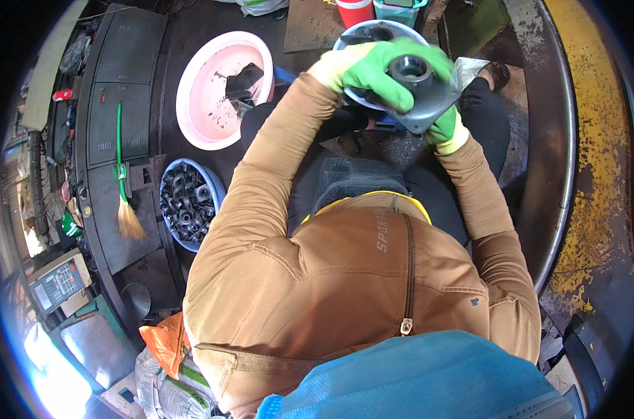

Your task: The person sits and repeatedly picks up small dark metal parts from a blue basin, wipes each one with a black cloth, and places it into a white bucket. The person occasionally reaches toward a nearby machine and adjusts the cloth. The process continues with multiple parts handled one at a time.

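Both my hands wear green gloves with pale yellow cuffs. Between them is a black flanged part (428, 105), a flat plate with a round hollow collar facing up. My left hand (376, 73) is closed around it from the left, thumb near the collar. From below and the right, my right hand (448, 131) grips the plate's edge, its fingers partly hidden by the part. Motion smears some green glove fingers behind the collar. A pale, flat piece (468, 71) shows beside the plate; I cannot make out what it is. Behind my hands, a light-blue basin (409, 29) holds more black pieces.
At left stands a pink basin (190, 91) with a black piece (245, 85) in it. Below it, a blue tub (219, 187) is filled with black parts. A green-handled broom (129, 218) leans on a dark cabinet (121, 52). Worn yellow metal (589, 174) rises at right.
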The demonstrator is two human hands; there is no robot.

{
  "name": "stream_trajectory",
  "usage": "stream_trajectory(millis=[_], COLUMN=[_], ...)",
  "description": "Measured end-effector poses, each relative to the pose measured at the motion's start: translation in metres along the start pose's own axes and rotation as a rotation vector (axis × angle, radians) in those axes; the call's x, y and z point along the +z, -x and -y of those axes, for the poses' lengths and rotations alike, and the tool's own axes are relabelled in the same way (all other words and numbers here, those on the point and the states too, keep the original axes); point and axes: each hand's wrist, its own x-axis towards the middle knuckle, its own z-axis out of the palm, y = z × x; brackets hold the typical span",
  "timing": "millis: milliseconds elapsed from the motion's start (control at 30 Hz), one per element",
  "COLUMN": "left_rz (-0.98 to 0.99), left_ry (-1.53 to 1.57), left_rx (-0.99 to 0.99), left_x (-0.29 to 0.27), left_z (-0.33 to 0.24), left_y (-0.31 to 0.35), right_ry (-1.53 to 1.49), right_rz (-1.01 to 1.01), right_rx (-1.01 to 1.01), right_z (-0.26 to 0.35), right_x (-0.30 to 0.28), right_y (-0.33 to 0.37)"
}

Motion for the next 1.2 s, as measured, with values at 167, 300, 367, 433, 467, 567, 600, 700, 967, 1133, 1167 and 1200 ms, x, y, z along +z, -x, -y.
stream_trajectory(millis=[167,300,367,433,467,567,600,700,967,1133,1167,1200], left_rz=[-0.551,-0.881,-0.828,-0.753,-0.704,-0.643,-0.624,-0.547,-0.259,0.043,0.122,0.231], left_ry=[-0.224,-0.127,-0.187,-0.230,-0.245,-0.201,-0.187,-0.111,-0.041,0.165,0.146,0.190], left_rx=[-0.049,0.126,0.204,0.255,0.267,0.212,0.196,0.114,0.087,0.100,0.175,0.184], left_x=[0.032,0.068,0.067,0.060,0.056,0.051,0.051,0.052,0.039,0.031,0.030,0.030], left_z=[0.000,0.015,0.019,0.016,0.014,0.003,0.000,-0.005,-0.012,-0.013,-0.012,-0.009], left_y=[0.000,-0.008,-0.006,-0.004,-0.002,0.002,0.004,0.008,0.015,0.013,0.010,0.006], right_ry=[-0.008,0.014,0.029,0.104,-0.010,0.271,0.215,0.219,-0.059,-0.345,-0.524,-0.583], right_rz=[-0.215,-0.210,-0.203,-0.188,-0.180,0.031,0.018,0.107,0.227,0.386,0.381,0.367], right_rx=[0.175,0.247,0.241,0.190,0.122,-0.006,-0.005,-0.020,0.239,0.387,0.520,0.589], right_z=[-0.011,-0.020,-0.020,-0.015,-0.010,0.005,0.009,0.017,0.007,-0.001,0.001,0.004], right_x=[-0.006,0.005,0.005,0.002,0.001,-0.012,-0.014,-0.019,-0.017,-0.013,-0.011,-0.007], right_y=[0.000,0.015,0.018,0.016,0.013,0.003,0.000,-0.005,0.019,0.038,0.044,0.050])
